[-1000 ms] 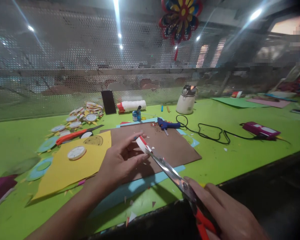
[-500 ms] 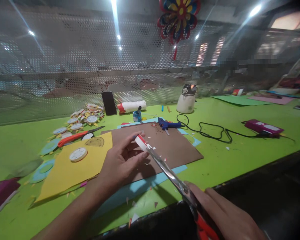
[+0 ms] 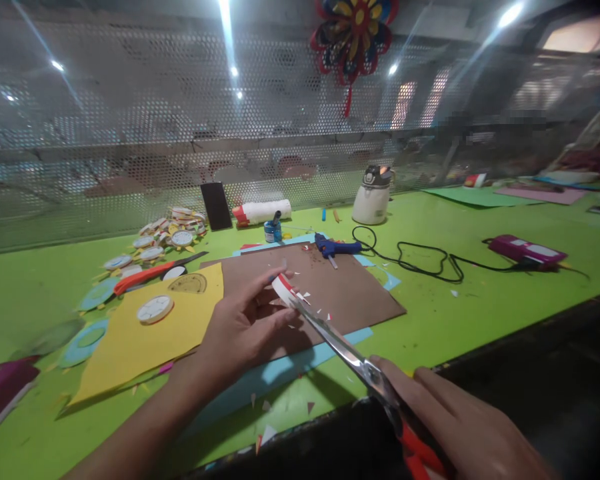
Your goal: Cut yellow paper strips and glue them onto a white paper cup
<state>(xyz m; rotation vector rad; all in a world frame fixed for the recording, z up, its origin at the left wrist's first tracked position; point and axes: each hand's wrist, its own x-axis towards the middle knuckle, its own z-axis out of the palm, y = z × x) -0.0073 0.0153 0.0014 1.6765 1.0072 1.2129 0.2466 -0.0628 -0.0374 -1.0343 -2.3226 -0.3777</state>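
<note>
A small red-and-white paper piece (image 3: 283, 288) is pinched in the left hand (image 3: 240, 328) above the brown card (image 3: 350, 293) on the green worktop (image 3: 480, 313), its long axis running from upper left to lower right. The right hand (image 3: 460, 433) grips the scissors (image 3: 340, 347), fingers wrapped on the red handles, blades pointing up-left into the piece. Tiny trimmings (image 3: 313, 303) lie scattered on the card, so some snipping looks done, more edge remaining.
</note>
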